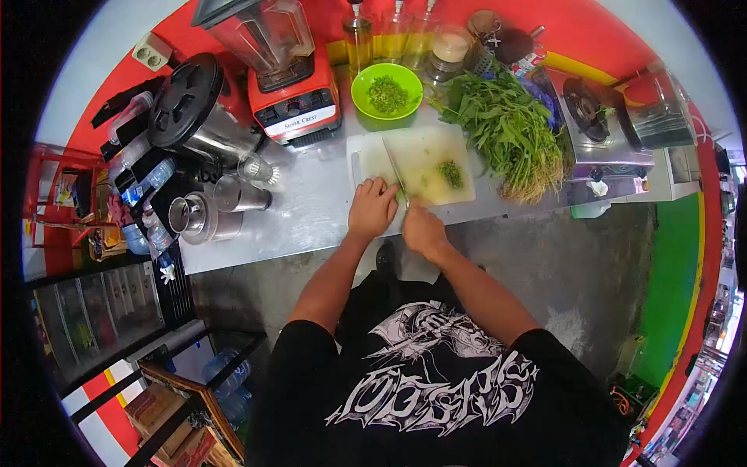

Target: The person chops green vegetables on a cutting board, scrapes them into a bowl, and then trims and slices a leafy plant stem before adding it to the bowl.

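A knife (394, 165) lies over the pale cutting board (445, 144), its handle end in my right hand (424, 231) at the board's front edge. My left hand (373, 207) is at the board's front left, fingers curled together near the blade; whatever is under them is hidden. Chopped greens (450, 173) form a small pile on the board, right of the blade. Behind the board, a bright green bowl (362, 89) holds more chopped greens (387, 95). Right of the board lies a large bunch of leafy greens (506, 124) with pale roots toward the front.
A red blender (297, 101) stands at the back left, with metal cups (233, 194) and a large lidded pot (204, 117) farther left. Bottles (395, 35) and jars line the back. A stove (595, 117) is at the right, on the metal table (299, 218).
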Available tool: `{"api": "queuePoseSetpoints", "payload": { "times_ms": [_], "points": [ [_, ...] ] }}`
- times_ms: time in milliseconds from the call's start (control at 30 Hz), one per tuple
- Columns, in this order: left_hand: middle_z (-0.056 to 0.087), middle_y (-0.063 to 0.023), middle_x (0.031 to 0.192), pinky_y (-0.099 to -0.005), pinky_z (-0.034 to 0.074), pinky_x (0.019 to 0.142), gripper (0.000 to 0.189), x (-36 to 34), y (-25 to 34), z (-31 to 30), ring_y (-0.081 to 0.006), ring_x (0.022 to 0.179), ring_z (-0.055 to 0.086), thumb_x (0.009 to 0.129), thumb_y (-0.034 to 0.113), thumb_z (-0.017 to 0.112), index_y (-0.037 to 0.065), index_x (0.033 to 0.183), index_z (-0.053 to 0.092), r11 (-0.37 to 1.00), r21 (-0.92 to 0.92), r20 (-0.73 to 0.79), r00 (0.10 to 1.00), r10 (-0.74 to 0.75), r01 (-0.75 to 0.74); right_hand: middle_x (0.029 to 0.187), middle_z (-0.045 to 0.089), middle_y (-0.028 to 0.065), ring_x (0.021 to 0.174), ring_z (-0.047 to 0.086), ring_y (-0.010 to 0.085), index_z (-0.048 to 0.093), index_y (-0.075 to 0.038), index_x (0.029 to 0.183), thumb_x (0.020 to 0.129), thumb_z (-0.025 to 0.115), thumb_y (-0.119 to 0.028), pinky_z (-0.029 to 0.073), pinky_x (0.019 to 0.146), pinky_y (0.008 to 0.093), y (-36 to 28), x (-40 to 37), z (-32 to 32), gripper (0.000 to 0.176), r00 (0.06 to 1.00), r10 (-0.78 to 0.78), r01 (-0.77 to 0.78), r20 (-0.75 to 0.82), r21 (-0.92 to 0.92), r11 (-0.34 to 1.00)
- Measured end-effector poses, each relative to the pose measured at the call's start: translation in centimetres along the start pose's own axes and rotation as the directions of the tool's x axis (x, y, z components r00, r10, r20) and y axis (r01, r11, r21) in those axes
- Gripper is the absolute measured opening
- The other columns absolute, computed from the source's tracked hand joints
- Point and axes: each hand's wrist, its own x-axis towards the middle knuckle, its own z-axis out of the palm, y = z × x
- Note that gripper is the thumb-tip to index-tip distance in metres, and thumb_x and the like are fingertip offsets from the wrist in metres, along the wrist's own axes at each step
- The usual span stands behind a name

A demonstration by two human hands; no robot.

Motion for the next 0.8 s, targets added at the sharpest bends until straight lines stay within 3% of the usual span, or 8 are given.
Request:
{"api": "queuePoseSetpoints", "payload": {
  "times_ms": [167, 233, 367, 433, 567, 633, 767, 800],
  "points": [
    [0.055, -0.0107, 0.094, -0.0440, 0.042, 0.079, 0.026, 0.0, -0.1, 0.0, -0.0319, 0.092, 0.053, 0.084, 0.012, 0.064, 0.011, 0.110, 0.067, 1.000, -0.022, -0.006, 1.000, -0.014, 0.014, 0.104, 0.067, 0.0358, 0.098, 0.067, 0.0515, 0.042, 0.011, 0.129, 0.092, 0.054, -0.015, 0.052, 0.088, 0.0577, 0.2, -0.6, 0.4, 0.047, 0.998, -0.063, 0.064, -0.015, 0.010, 0.998],
    [0.055, -0.0111, 0.095, -0.0440, 0.042, 0.079, 0.026, -0.1, -0.1, 0.0, -0.0321, 0.092, 0.053, 0.084, 0.012, 0.065, 0.011, 0.110, 0.067, 0.999, -0.032, -0.006, 1.000, -0.005, 0.005, 0.104, 0.067, 0.0360, 0.097, 0.067, 0.0516, 0.048, 0.009, 0.121, 0.091, 0.054, -0.014, 0.053, 0.088, 0.0574, -0.6, -1.9, 0.1, 0.038, 1.000, 0.029, -0.029, 0.008, 0.037, 0.999],
    [0.056, -0.0114, 0.096, -0.0443, 0.042, 0.079, 0.025, -0.2, -0.2, 0.2, -0.0325, 0.092, 0.053, 0.084, 0.011, 0.065, 0.010, 0.109, 0.066, 0.999, -0.039, -0.025, 1.000, -0.006, 0.005, 0.104, 0.067, 0.0363, 0.096, 0.067, 0.0515, 0.047, 0.009, 0.122, 0.091, 0.055, -0.013, 0.053, 0.088, 0.0576, 0.1, -0.3, 0.8, 0.039, 1.000, 0.016, -0.016, -0.010, -0.003, 1.000],
    [0.055, -0.0117, 0.095, -0.0448, 0.042, 0.079, 0.025, 0.0, -0.1, 0.2, -0.0329, 0.092, 0.053, 0.084, 0.012, 0.065, 0.010, 0.109, 0.065, 1.000, -0.019, -0.034, 0.999, 0.000, 0.000, 0.102, 0.067, 0.0361, 0.095, 0.068, 0.0506, 0.045, 0.009, 0.124, 0.092, 0.054, -0.015, 0.052, 0.087, 0.0579, 0.6, 0.6, 0.4, 0.041, 0.990, -0.136, 0.132, -0.040, -0.077, 0.988],
    [0.054, -0.0122, 0.095, -0.0451, 0.042, 0.079, 0.023, 0.0, 0.1, -0.1, -0.0331, 0.091, 0.053, 0.084, 0.012, 0.065, 0.009, 0.108, 0.064, 1.000, -0.016, -0.037, 0.999, -0.002, 0.001, 0.099, 0.068, 0.0353, 0.094, 0.068, 0.0504, 0.045, 0.009, 0.121, 0.091, 0.055, -0.015, 0.052, 0.086, 0.0581, 0.5, -0.6, 0.3, 0.040, 0.974, -0.214, 0.210, -0.073, -0.056, 0.976],
    [0.055, -0.0122, 0.096, -0.0452, 0.042, 0.079, 0.023, -0.1, -0.1, 0.0, -0.0332, 0.092, 0.053, 0.085, 0.012, 0.065, 0.009, 0.107, 0.064, 1.000, -0.018, -0.042, 0.999, -0.005, 0.004, 0.098, 0.068, 0.0345, 0.095, 0.068, 0.0506, 0.048, 0.008, 0.118, 0.091, 0.057, -0.016, 0.052, 0.087, 0.0575, 0.2, -1.3, 0.7, 0.037, 0.998, -0.039, 0.040, -0.042, 0.029, 0.999],
    [0.055, -0.0122, 0.098, -0.0454, 0.042, 0.081, 0.022, -0.2, -0.4, 0.3, -0.0333, 0.093, 0.053, 0.086, 0.013, 0.065, 0.008, 0.107, 0.063, 0.999, -0.037, -0.030, 1.000, -0.007, 0.006, 0.098, 0.068, 0.0343, 0.095, 0.067, 0.0513, 0.048, 0.007, 0.118, 0.092, 0.057, -0.018, 0.052, 0.086, 0.0578, 0.0, -0.7, 1.1, 0.038, 0.999, -0.001, 0.000, -0.050, -0.020, 1.000],
    [0.055, -0.0121, 0.098, -0.0453, 0.042, 0.081, 0.022, -0.1, -0.4, 0.4, -0.0332, 0.093, 0.053, 0.086, 0.014, 0.064, 0.008, 0.107, 0.063, 0.999, -0.045, -0.020, 1.000, -0.008, 0.007, 0.098, 0.068, 0.0347, 0.095, 0.067, 0.0514, 0.047, 0.007, 0.119, 0.092, 0.057, -0.018, 0.052, 0.087, 0.0581, -0.1, -0.3, 0.5, 0.038, 0.997, -0.055, 0.054, -0.050, -0.024, 0.998]
  ]
}}
